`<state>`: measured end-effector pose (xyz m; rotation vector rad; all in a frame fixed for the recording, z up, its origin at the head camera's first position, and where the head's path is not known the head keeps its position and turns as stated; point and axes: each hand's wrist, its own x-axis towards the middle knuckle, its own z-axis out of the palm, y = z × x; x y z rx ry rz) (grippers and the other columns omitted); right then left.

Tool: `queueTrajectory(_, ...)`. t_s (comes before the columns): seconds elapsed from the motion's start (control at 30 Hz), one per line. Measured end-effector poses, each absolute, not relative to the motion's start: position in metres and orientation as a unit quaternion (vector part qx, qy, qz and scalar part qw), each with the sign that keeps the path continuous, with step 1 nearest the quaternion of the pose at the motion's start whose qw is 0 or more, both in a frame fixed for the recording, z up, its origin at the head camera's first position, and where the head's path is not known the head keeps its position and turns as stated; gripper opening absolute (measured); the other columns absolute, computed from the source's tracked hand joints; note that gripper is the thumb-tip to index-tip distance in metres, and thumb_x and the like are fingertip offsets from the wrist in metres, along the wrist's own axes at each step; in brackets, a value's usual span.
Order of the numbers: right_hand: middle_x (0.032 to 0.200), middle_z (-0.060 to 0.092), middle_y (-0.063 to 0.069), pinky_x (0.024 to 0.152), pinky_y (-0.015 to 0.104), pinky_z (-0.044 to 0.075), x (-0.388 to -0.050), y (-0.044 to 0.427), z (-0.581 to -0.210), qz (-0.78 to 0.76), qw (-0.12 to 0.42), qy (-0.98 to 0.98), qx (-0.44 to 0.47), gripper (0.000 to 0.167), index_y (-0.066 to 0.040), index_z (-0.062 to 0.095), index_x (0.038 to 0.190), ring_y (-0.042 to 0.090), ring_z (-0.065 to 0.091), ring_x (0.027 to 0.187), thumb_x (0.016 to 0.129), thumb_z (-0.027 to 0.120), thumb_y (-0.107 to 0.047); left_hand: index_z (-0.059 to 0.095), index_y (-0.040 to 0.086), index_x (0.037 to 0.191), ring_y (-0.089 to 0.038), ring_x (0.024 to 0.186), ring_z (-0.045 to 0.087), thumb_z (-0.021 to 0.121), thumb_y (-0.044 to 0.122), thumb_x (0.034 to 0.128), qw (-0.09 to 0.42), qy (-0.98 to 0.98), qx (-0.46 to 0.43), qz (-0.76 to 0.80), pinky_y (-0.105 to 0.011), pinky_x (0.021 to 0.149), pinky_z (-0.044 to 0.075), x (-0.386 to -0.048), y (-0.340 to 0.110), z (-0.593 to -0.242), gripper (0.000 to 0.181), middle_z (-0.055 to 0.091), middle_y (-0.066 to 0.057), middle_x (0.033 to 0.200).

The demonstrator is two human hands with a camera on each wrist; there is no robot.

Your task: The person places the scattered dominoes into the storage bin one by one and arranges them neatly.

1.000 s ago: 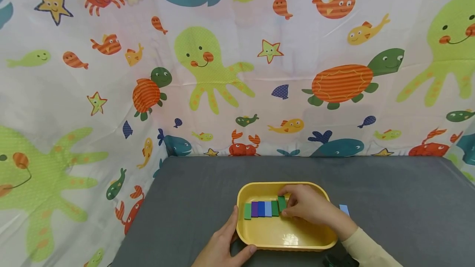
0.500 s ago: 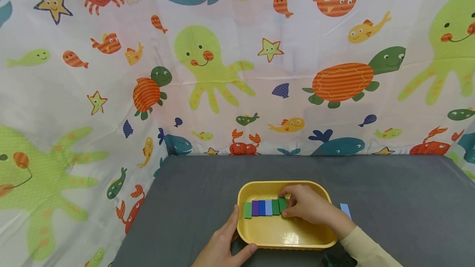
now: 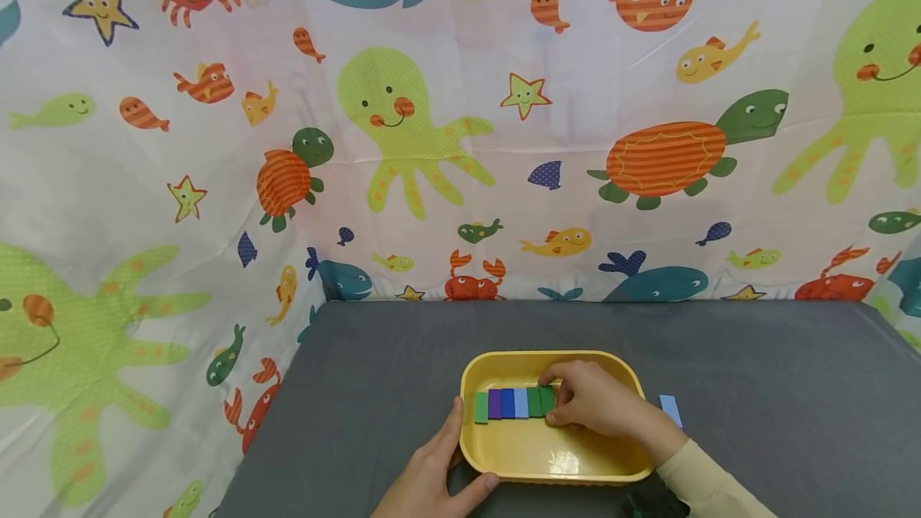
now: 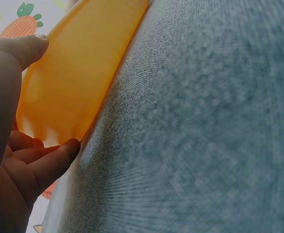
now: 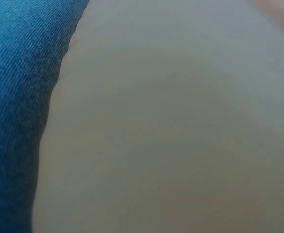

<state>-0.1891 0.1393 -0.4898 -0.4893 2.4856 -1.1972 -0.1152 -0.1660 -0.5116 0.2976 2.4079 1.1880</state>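
Note:
A yellow plastic tray [image 3: 518,454] lies on the grey table. Inside it, side by side, is a row of flat rectangular tiles: light green [image 3: 481,408], purple [image 3: 495,404], dark blue [image 3: 508,404], light blue [image 3: 521,404] and dark green [image 3: 534,402]. At the row's right end my right hand [image 3: 600,402] pinches another dark green tile [image 3: 548,398] by its two ends, between thumb and fingers. My left hand [image 3: 439,470] holds the tray's front left corner, thumb at the front and fingers along the left side. The right wrist view is filled mostly by a blurred pale sleeve [image 5: 156,121].
A light blue tile [image 3: 670,409] lies on the table [image 3: 777,390] just right of the tray, near the right wrist. A dark object [image 3: 653,502] shows under the right sleeve. Behind the table hangs a sea-animal curtain [image 3: 460,182].
My right hand has brought the dark green tile slightly toward me, so that it now lines up with the row. The left hand and tray look unmoved.

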Motion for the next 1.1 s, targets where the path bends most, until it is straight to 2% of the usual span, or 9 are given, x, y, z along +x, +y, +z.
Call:
queueTrajectory(0.33,0.075,0.064,0.002,0.054,0.026,0.046,-0.187,0.139,-0.488,-0.423,0.176,0.874,-0.163,0.044,0.0,0.074,0.125,0.02,0.058,0.063,0.087,0.093,-0.011,0.011,0.017,0.178,-0.026,0.153,0.047,0.076,0.071,0.0929,0.216,0.868,0.113,0.432,-0.043,0.112,0.053,-0.114,-0.163,-0.511,0.119,0.029,-0.002,0.178)
queueTrajectory(0.53,0.075,0.065,0.002,0.053,0.026,0.046,-0.186,0.141,-0.487,-0.419,0.182,0.876,-0.157,0.046,-0.001,0.074,0.126,0.019,0.058,0.061,0.087,0.094,-0.014,0.011,0.014,0.177,-0.03,0.154,0.047,0.076,0.066,0.0958,0.216,0.863,0.127,0.438,-0.043,0.111,0.054,-0.117,-0.164,-0.511,0.117,0.028,-0.009,0.178)
queueTrajectory(0.83,0.076,0.066,-0.002,0.055,0.029,0.051,-0.184,0.143,-0.474,-0.398,0.144,0.892,-0.158,0.047,-0.001,0.074,0.13,0.02,0.061,0.065,0.09,0.092,-0.016,0.01,0.012,0.177,-0.032,0.155,0.046,0.075,0.066,0.097,0.213,0.864,0.131,0.436,-0.045,0.111,0.055,-0.118,-0.166,-0.511,0.116,0.027,-0.012,0.178)
queueTrajectory(1.1,0.076,0.068,0.0,0.051,0.028,0.048,-0.182,0.154,-0.464,-0.427,0.138,0.881,-0.15,0.044,0.0,0.072,0.134,0.021,0.061,0.059,0.097,0.085,-0.02,0.009,0.012,0.177,-0.035,0.156,0.043,0.075,0.064,0.098,0.203,0.868,0.135,0.433,-0.047,0.11,0.055,-0.117,-0.167,-0.513,0.115,0.027,-0.014,0.178)
